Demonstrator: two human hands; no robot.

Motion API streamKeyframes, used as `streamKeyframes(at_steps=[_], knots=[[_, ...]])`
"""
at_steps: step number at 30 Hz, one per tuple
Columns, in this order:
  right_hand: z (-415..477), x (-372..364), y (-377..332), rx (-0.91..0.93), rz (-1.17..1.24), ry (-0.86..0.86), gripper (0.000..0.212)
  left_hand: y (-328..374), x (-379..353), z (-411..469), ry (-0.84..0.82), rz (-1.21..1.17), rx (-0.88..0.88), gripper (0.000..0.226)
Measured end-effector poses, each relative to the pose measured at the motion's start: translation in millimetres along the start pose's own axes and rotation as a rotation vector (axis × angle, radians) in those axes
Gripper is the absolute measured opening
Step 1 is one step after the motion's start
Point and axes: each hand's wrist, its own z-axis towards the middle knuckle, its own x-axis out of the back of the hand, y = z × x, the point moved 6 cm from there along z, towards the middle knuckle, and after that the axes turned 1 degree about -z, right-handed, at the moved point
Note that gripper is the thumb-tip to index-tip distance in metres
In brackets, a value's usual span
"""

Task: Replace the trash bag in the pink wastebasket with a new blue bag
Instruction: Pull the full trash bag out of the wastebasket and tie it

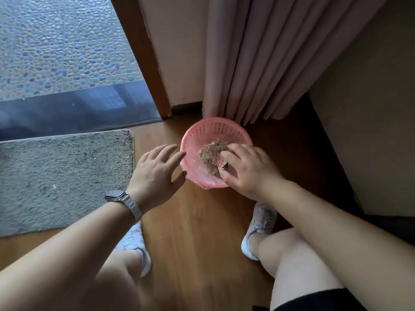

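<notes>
The pink wastebasket (213, 129), a perforated plastic one, stands on the wooden floor in front of the curtain. Inside it lies a bundle of brownish trash (210, 156) wrapped in a thin clear old bag, with a scrap of red-and-white paper beside it. My right hand (244, 169) reaches over the near right rim, its fingers closed on that bundle. My left hand (157, 169), with a watch on the wrist, hovers with spread fingers at the basket's left rim and holds nothing. No blue bag is in view.
A grey shaggy mat (65, 176) lies on the floor to the left. A pink curtain (258, 59) hangs just behind the basket, and a wooden door frame (143, 52) stands left of it. A beige wall or cabinet (363, 131) closes the right side. My knees and shoes flank the floor below.
</notes>
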Motion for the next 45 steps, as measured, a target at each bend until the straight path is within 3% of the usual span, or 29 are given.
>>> streamKeyframes(at_steps=[7,15,22,29,33,38,45], knots=[[-31.7,-8.5,10.2,-0.023,-0.042,-0.032,0.058,6.9,-13.8,-23.8,-0.017,0.001,0.038,0.059],[7.9,-53.1,75.7,-0.183,-0.033,-0.192,0.061,-19.1,-79.1,17.3,-0.11,-0.054,0.143,0.056],[37.9,-96.8,130.8,-0.489,0.223,-0.231,0.05,-49.6,-145.8,36.4,-0.19,-0.457,0.54,0.052],[45.2,-143.2,152.2,-0.706,0.594,-0.219,0.048,-57.2,-175.3,40.1,-0.248,-0.673,0.675,0.049],[48.8,-153.8,149.7,-0.726,0.704,-0.177,0.028,-57.1,-188.4,42.4,-0.234,-0.868,0.74,0.037],[57.2,-156.1,127.7,-0.695,0.769,-0.171,0.034,-69.1,-192.6,37.8,-0.186,-0.931,0.811,0.019],[70.3,-175.3,73.5,-0.566,0.638,-0.341,0.045,-126.8,-171.7,3.7,-0.081,-0.861,0.848,0.012]])
